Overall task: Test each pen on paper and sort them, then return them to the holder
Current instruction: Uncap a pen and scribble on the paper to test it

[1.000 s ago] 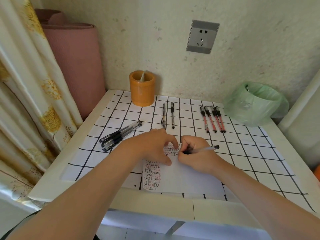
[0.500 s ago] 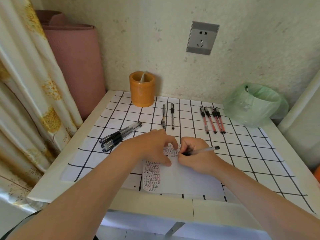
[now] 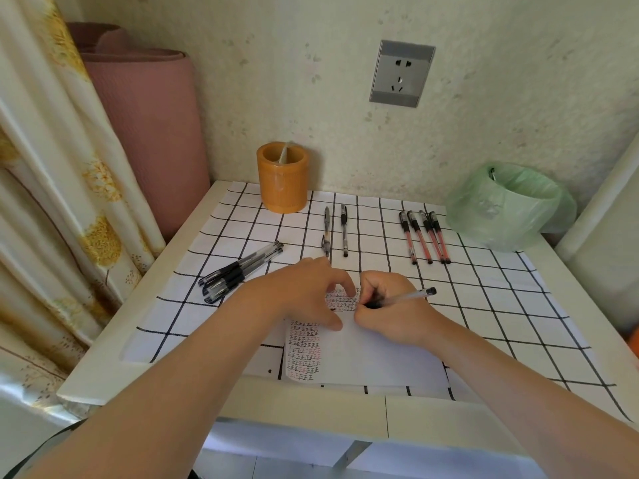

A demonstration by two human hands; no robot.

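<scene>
Table edge: the white table [image 3: 311, 406] runs across the near side, with a checked cloth [image 3: 484, 305] spread over its top.
Paper: a white paper [image 3: 373, 361] lies on the cloth at the near middle. Rows of small black and red marks fill its left part.
Left hand: the left hand [image 3: 304, 292] presses down on the paper with spread, arched fingers and grasps nothing. It is where it was half a second ago.
Right hand: the right hand [image 3: 394, 312] is curled round a pen [image 3: 404, 298], just right of the left hand.
Pen: its tip is down at the marks and its capped end points right and slightly up. Its tilt has not changed.
Black pens: a bunch of black pens [image 3: 242, 271] lies slantwise left of the hands, unmoved.
Middle pair: two dark pens [image 3: 344, 229] lie side by side beyond the hands.
Red pens: four red pens [image 3: 423, 236] lie in a row further right.
Holder: the orange holder [image 3: 283, 181] stands upright at the far left of the cloth, with one pale stick [image 3: 284, 155] inside.
Bin: a bin lined with a green bag [image 3: 508, 205] sits at the far right.
Wall: a grey socket [image 3: 402, 73] is above.
</scene>
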